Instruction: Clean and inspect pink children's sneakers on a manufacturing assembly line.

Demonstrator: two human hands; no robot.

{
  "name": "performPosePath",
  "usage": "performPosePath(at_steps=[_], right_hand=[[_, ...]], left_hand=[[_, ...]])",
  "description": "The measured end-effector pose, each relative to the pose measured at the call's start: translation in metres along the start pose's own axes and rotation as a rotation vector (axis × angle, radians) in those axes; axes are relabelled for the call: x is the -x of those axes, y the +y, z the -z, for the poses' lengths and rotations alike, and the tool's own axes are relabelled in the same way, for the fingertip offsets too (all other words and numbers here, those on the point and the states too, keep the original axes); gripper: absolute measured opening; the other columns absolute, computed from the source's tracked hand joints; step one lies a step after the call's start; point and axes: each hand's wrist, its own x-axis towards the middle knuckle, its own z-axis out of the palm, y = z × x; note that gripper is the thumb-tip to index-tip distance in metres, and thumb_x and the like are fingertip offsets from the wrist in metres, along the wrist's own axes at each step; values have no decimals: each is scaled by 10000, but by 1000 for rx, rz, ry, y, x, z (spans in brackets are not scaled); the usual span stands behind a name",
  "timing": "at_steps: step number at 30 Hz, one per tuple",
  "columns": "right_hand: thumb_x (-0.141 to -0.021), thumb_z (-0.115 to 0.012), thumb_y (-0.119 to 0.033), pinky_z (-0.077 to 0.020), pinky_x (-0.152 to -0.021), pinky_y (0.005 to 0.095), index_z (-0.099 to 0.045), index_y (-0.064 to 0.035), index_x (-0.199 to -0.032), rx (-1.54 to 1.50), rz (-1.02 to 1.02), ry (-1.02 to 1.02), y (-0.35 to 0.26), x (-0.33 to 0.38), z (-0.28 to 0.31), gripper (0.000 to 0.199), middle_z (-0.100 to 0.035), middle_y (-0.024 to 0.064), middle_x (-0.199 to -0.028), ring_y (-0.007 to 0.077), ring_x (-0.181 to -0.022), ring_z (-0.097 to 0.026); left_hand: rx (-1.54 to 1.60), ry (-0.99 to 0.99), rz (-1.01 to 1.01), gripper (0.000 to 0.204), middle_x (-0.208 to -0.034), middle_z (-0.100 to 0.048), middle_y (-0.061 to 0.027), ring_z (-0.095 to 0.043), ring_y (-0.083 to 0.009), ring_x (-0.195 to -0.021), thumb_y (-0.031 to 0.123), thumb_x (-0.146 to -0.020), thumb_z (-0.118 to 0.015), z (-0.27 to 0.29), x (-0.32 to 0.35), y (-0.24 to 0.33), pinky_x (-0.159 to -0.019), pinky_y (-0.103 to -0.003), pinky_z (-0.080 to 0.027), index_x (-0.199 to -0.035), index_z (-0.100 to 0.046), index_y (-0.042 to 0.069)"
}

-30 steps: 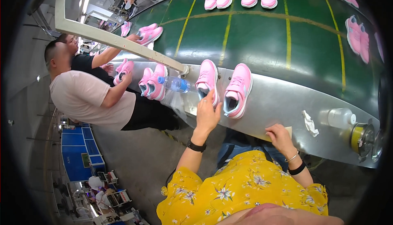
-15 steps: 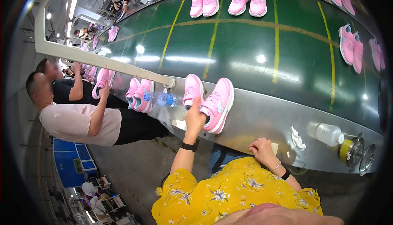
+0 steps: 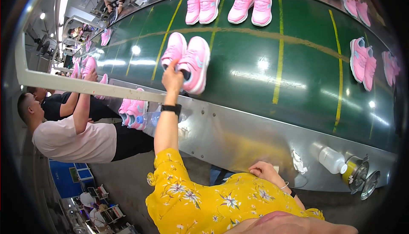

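Observation:
My left hand (image 3: pixel 172 80) is stretched out over the green conveyor belt (image 3: pixel 243 50), closed round the heel ends of a pair of pink sneakers (image 3: pixel 197 59). Their toes point away from me, and the soles are white. How far the pair is above the belt I cannot tell. At the near metal edge lies my right hand (image 3: pixel 265 171), fingers loosely extended and holding nothing visible. Beside it is a small beige piece (image 3: pixel 276 169), partly hidden.
More pink sneakers (image 3: pixel 250 6) stand on the belt. A pale metal bar (image 3: pixel 93 88) crosses on the left, near a plastic bottle (image 3: pixel 149 118). Crumpled tissue (image 3: pixel 298 162), a white bottle (image 3: pixel 332 160) and a yellow-banded metal can (image 3: pixel 355 172) sit right. A co-worker (image 3: pixel 76 138) stands left.
My left hand has carried the pair of sneakers from the metal ledge forward and left over the belt. My right hand has stayed by the edge. The co-worker's raised arm has moved forward.

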Motion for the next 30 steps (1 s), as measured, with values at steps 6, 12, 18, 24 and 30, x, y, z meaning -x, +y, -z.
performPosePath(at_steps=[6,12,18,24,30], right_hand=[[-913,-694,-110,-536,-740,329,-740,-29,-990,-99,-93,-79,-10,-6,3,121,-715,144,-906,242,-778,-682],[-923,-698,-95,-516,-724,300,-727,-5,-1010,-163,-210,-79,-13,-5,-1,129,-713,118,-879,171,-776,-654],[-942,-684,-82,-498,-715,277,-721,-7,-1036,-214,-269,-144,-1,-10,-8,126,-692,62,-866,116,-771,-607],[-940,-672,-79,-476,-714,259,-720,-13,-1033,-104,-215,-127,-4,-9,-7,123,-667,42,-848,103,-764,-578],[-934,-667,-76,-445,-704,250,-722,-5,-1023,2,-174,-113,-1,-10,-10,127,-671,20,-862,90,-760,-551]], left_hand=[[-545,-177,69,694,-1351,-602,-142,-551,-342,-1271,437,-813,-727,-36,-30,-79,-1137,-543,-277,-1420,-528,166],[-173,265,-211,488,-1364,-520,-155,-421,-357,-1286,178,-849,-694,-50,15,-33,-1056,-529,-319,-1307,-549,88],[-42,322,-714,435,-1115,-637,-97,-568,-313,-1063,-65,-736,-615,55,148,-8,-977,-441,-388,-1134,-652,106],[-61,836,-25,259,-981,-633,-119,-559,-313,-927,-47,-760,-554,162,172,-123,-846,-426,-440,-1003,-609,23],[-381,481,293,336,-1088,-686,-114,-576,-337,-1089,85,-793,-621,206,123,-272,-946,-469,-446,-1127,-649,61]])
